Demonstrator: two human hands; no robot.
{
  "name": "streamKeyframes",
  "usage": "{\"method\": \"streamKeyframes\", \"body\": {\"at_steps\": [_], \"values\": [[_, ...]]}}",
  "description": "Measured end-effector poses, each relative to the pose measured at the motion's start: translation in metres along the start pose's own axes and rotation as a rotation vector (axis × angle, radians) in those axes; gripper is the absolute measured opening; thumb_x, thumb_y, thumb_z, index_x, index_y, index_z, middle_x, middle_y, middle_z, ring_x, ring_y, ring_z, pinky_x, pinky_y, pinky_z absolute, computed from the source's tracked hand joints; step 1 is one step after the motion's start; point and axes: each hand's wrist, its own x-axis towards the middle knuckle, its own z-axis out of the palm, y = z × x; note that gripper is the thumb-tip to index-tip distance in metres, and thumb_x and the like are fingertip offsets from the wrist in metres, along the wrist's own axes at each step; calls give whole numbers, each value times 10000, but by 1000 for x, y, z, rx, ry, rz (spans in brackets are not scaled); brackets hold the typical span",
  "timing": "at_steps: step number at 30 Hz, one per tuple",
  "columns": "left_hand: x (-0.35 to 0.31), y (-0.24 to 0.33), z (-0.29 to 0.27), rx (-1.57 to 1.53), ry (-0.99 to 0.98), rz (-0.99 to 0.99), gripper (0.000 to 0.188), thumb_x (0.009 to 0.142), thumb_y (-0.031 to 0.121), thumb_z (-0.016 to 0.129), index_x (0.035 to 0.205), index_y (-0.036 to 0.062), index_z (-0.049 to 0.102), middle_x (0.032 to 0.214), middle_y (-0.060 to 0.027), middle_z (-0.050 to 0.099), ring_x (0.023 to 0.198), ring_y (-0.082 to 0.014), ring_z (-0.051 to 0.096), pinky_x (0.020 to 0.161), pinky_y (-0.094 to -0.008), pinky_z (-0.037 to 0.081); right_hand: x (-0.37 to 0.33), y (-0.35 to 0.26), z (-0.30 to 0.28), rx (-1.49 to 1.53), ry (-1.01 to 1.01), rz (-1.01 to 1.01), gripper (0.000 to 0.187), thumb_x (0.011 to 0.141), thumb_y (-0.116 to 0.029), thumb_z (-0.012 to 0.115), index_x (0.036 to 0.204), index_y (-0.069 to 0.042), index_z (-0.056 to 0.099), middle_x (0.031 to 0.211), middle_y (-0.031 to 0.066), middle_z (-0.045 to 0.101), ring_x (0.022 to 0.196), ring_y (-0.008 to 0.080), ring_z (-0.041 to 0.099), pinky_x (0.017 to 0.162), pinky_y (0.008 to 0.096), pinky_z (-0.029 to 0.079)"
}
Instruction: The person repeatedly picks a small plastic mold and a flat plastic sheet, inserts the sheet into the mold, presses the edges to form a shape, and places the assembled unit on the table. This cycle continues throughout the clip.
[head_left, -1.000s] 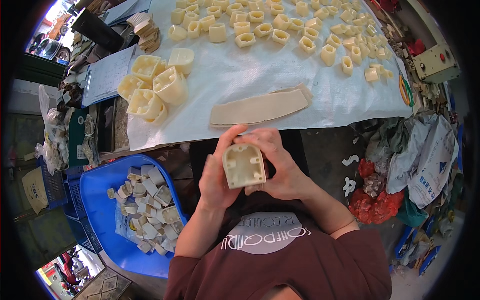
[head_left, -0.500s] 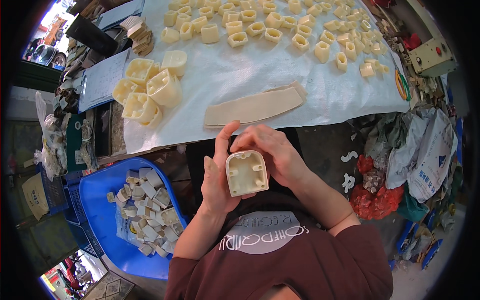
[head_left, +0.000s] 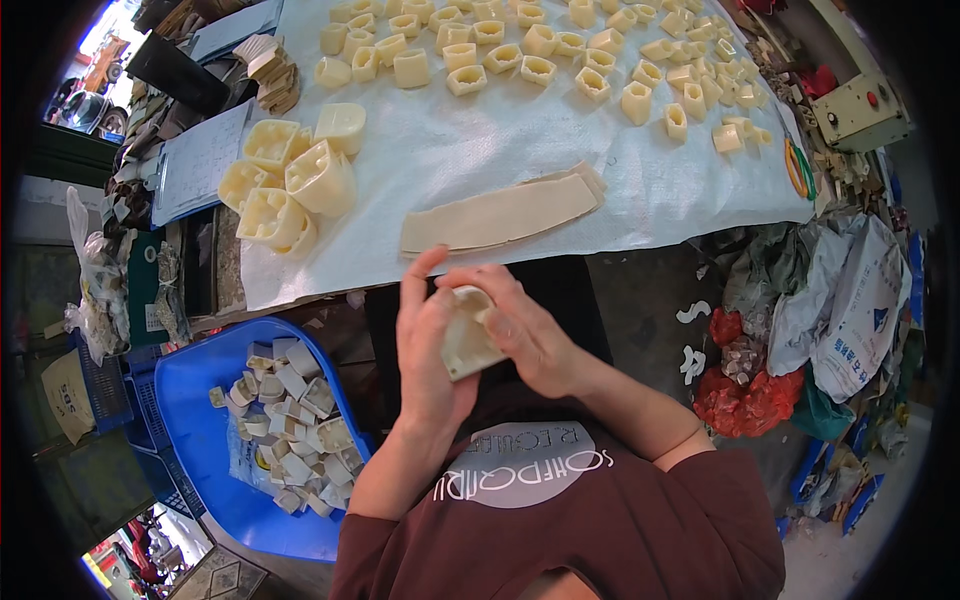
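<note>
A hollow, cream-coloured plastic housing (head_left: 468, 345) with one rounded end is held between my hands, just off the near edge of the table. Its open side is tilted, and part of the inside shows. My left hand (head_left: 424, 350) cups it from the left, thumb along its side. From the right, my right hand (head_left: 535, 338) grips it, with fingers over the top end and thumb at the opening. Those fingers hide much of the rim. Beyond my hands, flat beige strips (head_left: 505, 212) lie overlapped on the white sheet (head_left: 400, 150).
Larger cream housings (head_left: 320, 180) are grouped on the sheet's left. Several small cream hollow pieces (head_left: 535, 70) spread across its far side. A blue tub (head_left: 200, 470) of pale parts (head_left: 295, 415) stands at lower left. Plastic bags (head_left: 855, 300) crowd the right. A control box (head_left: 862, 110) sits far right.
My right hand has come over the housing, its fingers and thumb now covering the right part. The housing has turned from facing up squarely to a tilt. My left hand wraps it more closely.
</note>
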Motion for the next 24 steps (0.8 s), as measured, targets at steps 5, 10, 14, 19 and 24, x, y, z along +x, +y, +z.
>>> {"method": "streamKeyframes", "body": {"at_steps": [5,10,14,19,24], "values": [[-2,-2,-7,-97,-3,-13,518,855,311,496,1306,127,321,1039,-129,536,946,-230,574,759,-379,511,-7,5,10,131,-3,-37,571,976,-373,287,1397,8,230,1378,155,288,1306,278,239,1074,368,176],[-4,2,2,-195,-51,-58,651,823,314,580,1357,140,252,1093,-124,516,965,-237,571,749,-392,523,-10,6,11,476,30,19,566,969,-366,311,1384,17,264,1369,144,286,1300,262,238,1066,367,210],[-5,-4,2,-209,-190,68,823,726,166,728,1361,110,207,1105,-132,499,952,-219,571,777,-352,523,-11,3,12,404,148,43,453,965,-297,362,1288,19,402,1306,128,353,1229,225,322,1021,360,279],[-7,-8,2,97,-131,61,879,657,294,818,1319,62,288,1133,-110,494,1044,-170,512,857,-287,448,-5,-3,19,733,360,182,252,929,-184,492,1105,-4,518,1109,83,514,1005,134,504,869,290,419],[-2,-23,-9,236,-179,176,824,670,365,794,1283,51,341,1129,-95,511,1030,-176,522,867,-295,442,4,-12,3,924,308,455,241,838,-144,640,1011,-22,524,974,57,555,906,94,527,803,260,445]]}}
